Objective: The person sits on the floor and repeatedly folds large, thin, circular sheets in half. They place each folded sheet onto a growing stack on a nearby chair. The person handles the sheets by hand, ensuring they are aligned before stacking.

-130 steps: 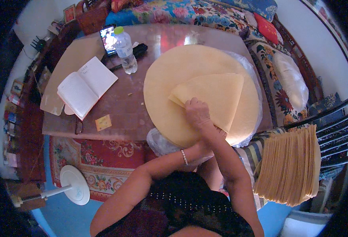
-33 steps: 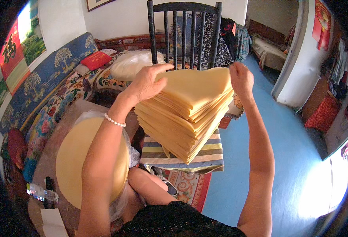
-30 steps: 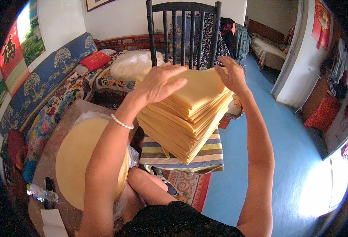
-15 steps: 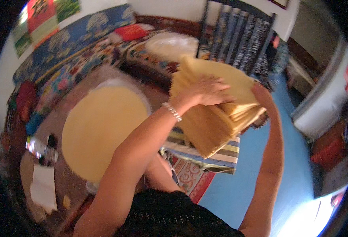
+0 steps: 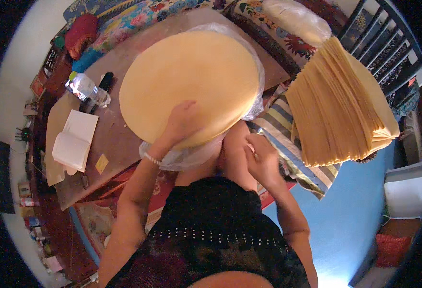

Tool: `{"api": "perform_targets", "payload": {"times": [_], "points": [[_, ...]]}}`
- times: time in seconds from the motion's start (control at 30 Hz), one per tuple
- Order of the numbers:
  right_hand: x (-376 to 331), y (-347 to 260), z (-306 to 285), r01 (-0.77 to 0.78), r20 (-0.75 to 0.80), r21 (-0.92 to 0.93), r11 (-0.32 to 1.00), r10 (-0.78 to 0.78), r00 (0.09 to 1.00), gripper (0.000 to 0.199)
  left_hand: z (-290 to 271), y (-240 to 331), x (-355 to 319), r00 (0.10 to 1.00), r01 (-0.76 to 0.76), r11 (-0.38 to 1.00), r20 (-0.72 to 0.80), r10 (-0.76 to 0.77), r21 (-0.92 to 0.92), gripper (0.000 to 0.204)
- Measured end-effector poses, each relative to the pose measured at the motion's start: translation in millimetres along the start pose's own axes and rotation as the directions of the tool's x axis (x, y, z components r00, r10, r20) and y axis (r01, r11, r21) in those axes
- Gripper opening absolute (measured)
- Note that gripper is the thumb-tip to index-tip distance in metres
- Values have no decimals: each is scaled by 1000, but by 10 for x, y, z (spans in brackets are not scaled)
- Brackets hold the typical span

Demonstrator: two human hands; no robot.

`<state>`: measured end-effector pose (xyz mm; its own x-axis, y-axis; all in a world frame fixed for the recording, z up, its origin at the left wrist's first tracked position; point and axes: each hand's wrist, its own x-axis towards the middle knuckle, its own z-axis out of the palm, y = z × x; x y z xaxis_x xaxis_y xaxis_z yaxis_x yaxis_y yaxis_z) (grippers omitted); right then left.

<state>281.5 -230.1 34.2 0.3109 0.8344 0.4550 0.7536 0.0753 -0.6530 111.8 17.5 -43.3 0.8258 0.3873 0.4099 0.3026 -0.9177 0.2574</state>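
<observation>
A large round, flat, pale-yellow sheet (image 5: 192,72) lies on clear plastic on the low table in front of me. My left hand (image 5: 184,124), with a bracelet at its wrist, is over the sheet's near part, fingers curled in; what they hold, if anything, is hidden. My right hand (image 5: 263,161) is closed by my right thigh, apart from the sheet; its grip is too small to make out. To the right, a thick stack of folded yellow sheets (image 5: 335,110) rests on a striped cloth (image 5: 316,180), touched by neither hand.
On the brown table (image 5: 112,149) at left stand a plastic bottle (image 5: 88,89), a dark object (image 5: 106,81) and an open notebook (image 5: 74,141). A floral-covered seat (image 5: 144,21) runs along the back. A dark slatted chair back (image 5: 386,48) rises behind the stack. Blue floor (image 5: 311,216) lies at right.
Both hands have left the folded stack, which now rests at right. The left hand has moved over the round sheet, the right hand beside my thigh. My view has tilted down and turned left.
</observation>
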Motion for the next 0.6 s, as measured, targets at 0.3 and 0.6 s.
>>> {"api": "perform_targets", "payload": {"times": [0.3,0.6], "points": [[125,476,1091,-716,385,595,364,653,652,27,-311,392,-785,998,64,995,-13,-63,72,58],[-5,624,1346,-765,508,609,209,638,579,13,-276,365,-735,999,48,996,-11,-48,80,54]]}}
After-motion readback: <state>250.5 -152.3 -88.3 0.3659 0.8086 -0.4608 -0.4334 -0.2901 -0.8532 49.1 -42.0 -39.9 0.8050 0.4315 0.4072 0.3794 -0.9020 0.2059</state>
